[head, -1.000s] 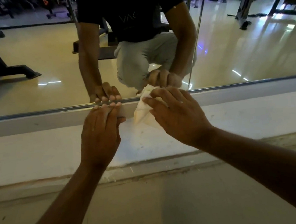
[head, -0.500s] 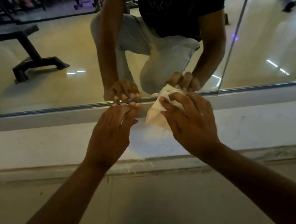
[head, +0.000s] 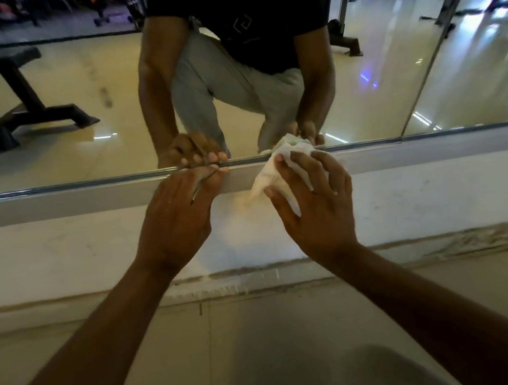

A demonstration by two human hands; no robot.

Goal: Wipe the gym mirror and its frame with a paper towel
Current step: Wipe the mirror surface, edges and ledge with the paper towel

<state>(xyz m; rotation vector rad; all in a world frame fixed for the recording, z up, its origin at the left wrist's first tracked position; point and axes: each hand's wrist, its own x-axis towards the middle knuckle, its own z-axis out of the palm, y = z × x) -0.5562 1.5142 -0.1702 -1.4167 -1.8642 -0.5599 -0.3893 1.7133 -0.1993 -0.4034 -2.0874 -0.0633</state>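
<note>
A large wall mirror [head: 84, 141] fills the upper half of the view, with a grey metal frame [head: 59, 203] running along its bottom edge. My right hand [head: 316, 204] presses a crumpled white paper towel [head: 271, 171] against the frame, its top reaching the glass edge. My left hand [head: 179, 212] rests flat on the frame just left of the towel, fingers together and fingertips touching the glass. Both hands are mirrored in the glass.
Below the frame is a white painted wall strip [head: 65, 256], then a rough skirting edge [head: 440, 245] and tiled floor [head: 263, 348]. A vertical seam [head: 422, 80] divides the mirror panels at right. The mirror shows a reflected black bench [head: 17, 98] and the crouching person.
My right hand and the paper towel have slid to the right along the frame, away from my left hand. The view has moved closer to the mirror.
</note>
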